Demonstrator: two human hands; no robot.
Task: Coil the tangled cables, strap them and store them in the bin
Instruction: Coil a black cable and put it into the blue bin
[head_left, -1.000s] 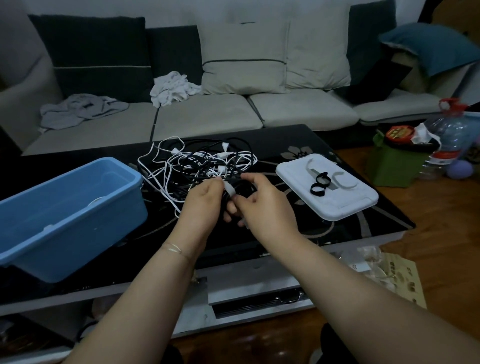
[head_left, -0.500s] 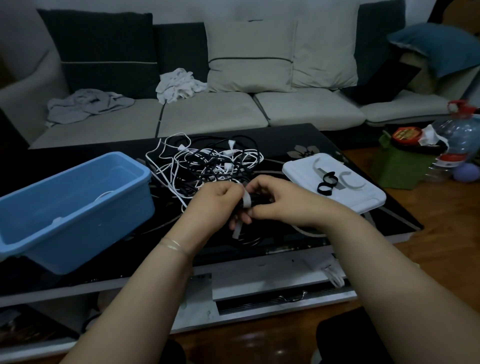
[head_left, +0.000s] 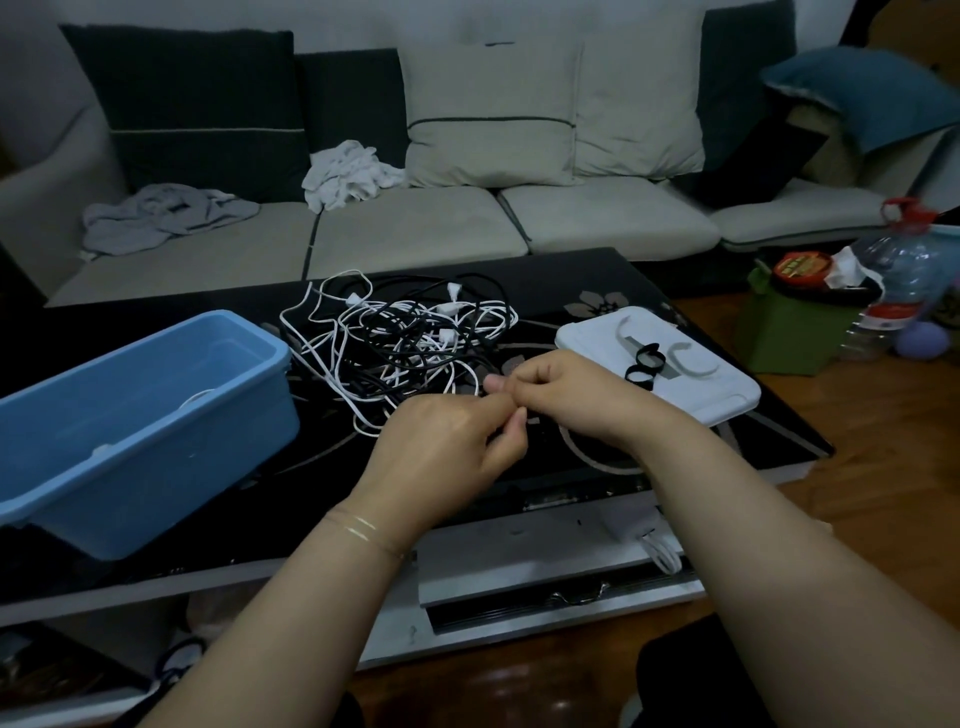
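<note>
1. I am watching both hands working together just above the counter (head_left: 597, 291); the left hand (head_left: 441, 447) is curling its fingers into a pinch, and the right hand (head_left: 566, 395) is pinching too, thumb against forefinger. What is between them is too small and dark to name; probably a strap end or a thin cable.
2. The tangled cables (head_left: 410, 338) are lying directly beyond the two grips, nearly touching the right-hand knuckles. I am counting two colours, white and black, but not the number of cables, since they are overlapping too much.
3. Handling guess: the cables are looking light, limp and springy, so loops will be sliding loose unless pinched. I would be taking hold at a plug end and feeding the cable out from there.
4. One blue bin (head_left: 140, 415) is sitting well to the left of the left grip, open side up, with a white bit showing inside.
5. One white lid (head_left: 717, 395) is lying just right of the right grip, carrying the straps (head_left: 647, 364): two black loops and about two pale curved strips.
6. The straps are looking soft and small; easy to fumble.
</note>
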